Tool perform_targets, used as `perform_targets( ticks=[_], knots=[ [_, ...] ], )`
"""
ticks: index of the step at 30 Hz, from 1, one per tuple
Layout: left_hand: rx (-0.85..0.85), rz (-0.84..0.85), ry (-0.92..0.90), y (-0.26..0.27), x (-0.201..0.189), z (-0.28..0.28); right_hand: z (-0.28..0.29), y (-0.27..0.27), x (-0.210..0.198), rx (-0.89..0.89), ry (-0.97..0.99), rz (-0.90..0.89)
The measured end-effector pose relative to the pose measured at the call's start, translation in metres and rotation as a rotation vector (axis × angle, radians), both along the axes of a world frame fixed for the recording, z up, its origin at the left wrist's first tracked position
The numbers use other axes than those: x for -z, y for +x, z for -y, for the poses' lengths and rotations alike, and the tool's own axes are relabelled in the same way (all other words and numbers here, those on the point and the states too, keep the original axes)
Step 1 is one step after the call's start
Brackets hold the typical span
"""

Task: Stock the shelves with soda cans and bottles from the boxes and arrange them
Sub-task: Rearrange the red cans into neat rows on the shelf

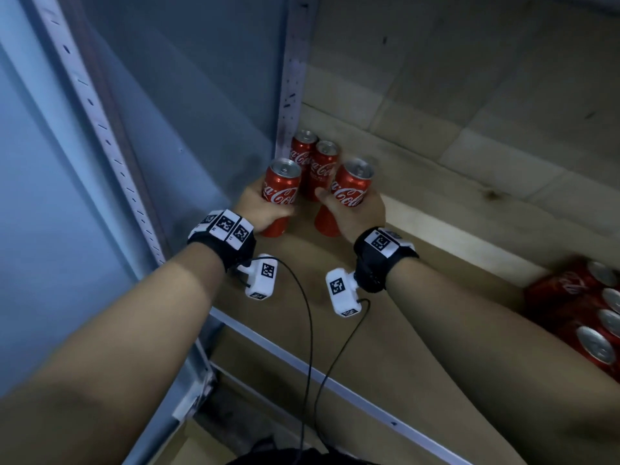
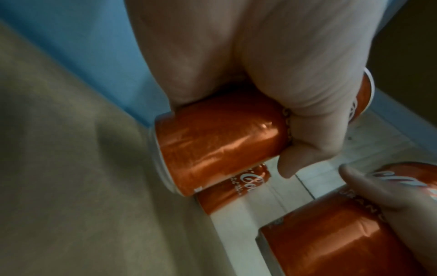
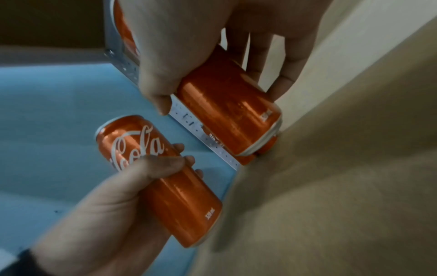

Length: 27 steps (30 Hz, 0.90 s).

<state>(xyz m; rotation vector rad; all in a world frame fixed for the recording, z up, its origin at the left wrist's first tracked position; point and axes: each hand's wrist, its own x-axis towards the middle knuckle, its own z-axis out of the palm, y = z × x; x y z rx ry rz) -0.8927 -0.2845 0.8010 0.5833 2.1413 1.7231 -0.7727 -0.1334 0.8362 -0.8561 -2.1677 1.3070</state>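
We log two red cans, each clenched upright: left hand (image 1: 260, 209) grasping the left can (image 1: 280, 196), right hand (image 1: 355, 213) the right can (image 1: 350, 191), both just before the back pair (image 1: 313, 159) on the shelf (image 1: 419, 263), left nearer

The pack of cans (image 1: 585, 317) at the shelf's (image 1: 385, 347) right side is blurred and cut by the picture's right edge. Behind the right hand's can (image 1: 350, 187), one more can (image 1: 369, 160) is almost fully hidden. In the left wrist view, the left hand (image 2: 272, 61) covers most of its can (image 2: 212, 138).
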Motion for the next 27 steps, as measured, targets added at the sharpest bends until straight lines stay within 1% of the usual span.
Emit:
perform_targets(
  ticks=[3,5,7,10,13,15,18,20,21,23,27],
  knots=[
    [0.021,-0.007,-0.061,-0.009,0.013,0.003,0.003,-0.007,0.015,-0.063,0.032,0.06],
    [0.043,-0.011,-0.081,-0.012,0.021,0.004,0.006,-0.012,0.027,-0.074,0.039,0.105],
    [0.04,0.005,-0.083,-0.013,0.028,0.005,0.012,-0.014,0.04,-0.043,0.041,0.166],
    [0.043,0.043,-0.046,-0.011,0.037,0.008,0.014,-0.014,0.057,0.002,0.004,0.202],
    [0.082,0.051,-0.065,-0.011,0.039,0.013,0.015,-0.005,0.059,-0.001,-0.034,0.238],
    [0.078,0.032,-0.085,-0.009,0.041,0.018,0.015,-0.001,0.061,-0.031,-0.076,0.241],
    [0.042,0.006,-0.093,-0.003,0.045,0.023,0.016,0.004,0.064,-0.12,-0.135,0.333],
    [-0.016,-0.045,-0.148,-0.001,0.047,0.027,0.014,0.011,0.061,-0.161,-0.131,0.392],
    [-0.065,-0.086,-0.184,0.0,0.049,0.029,0.015,0.015,0.058,-0.163,-0.13,0.39],
    [-0.138,-0.125,-0.226,0.001,0.051,0.034,0.014,0.021,0.061,-0.111,-0.127,0.316],
    [-0.144,-0.095,-0.226,0.004,0.051,0.035,0.018,0.018,0.068,-0.039,-0.092,0.276]
  ],
)
